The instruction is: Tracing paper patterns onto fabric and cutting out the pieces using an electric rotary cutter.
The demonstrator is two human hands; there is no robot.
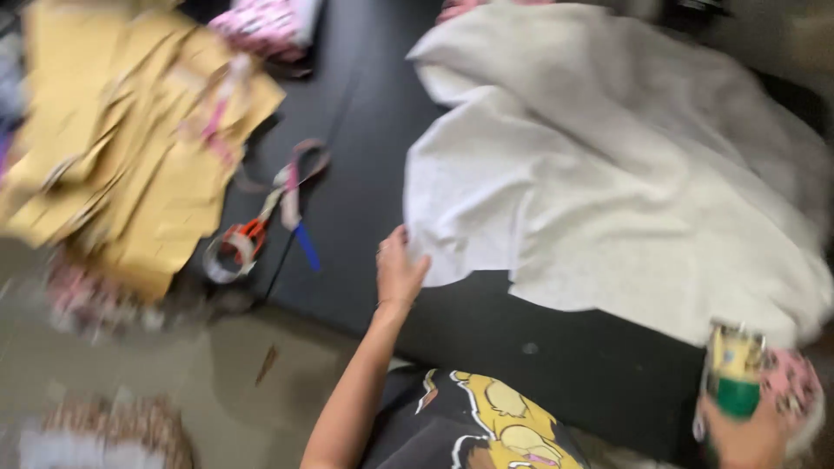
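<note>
A large white cloth point(608, 165) lies spread over the right half of a black table point(365, 208). My left hand point(397, 271) reaches to the cloth's near-left corner and touches its edge; whether the fingers pinch it is blurred. My right hand point(744, 434), at the lower right, is closed around a yellow and green can-shaped thing point(734, 373), with a pink patterned cloth point(795, 386) beside it.
A heap of tan paper pattern pieces point(122, 139) covers the table's left end. Orange-handled scissors point(248, 234), a tape roll point(224, 259) and a blue pen point(306, 246) lie beside it. Pink patterned fabric point(265, 26) sits at the far edge. Grey floor point(174, 373) lies below the table.
</note>
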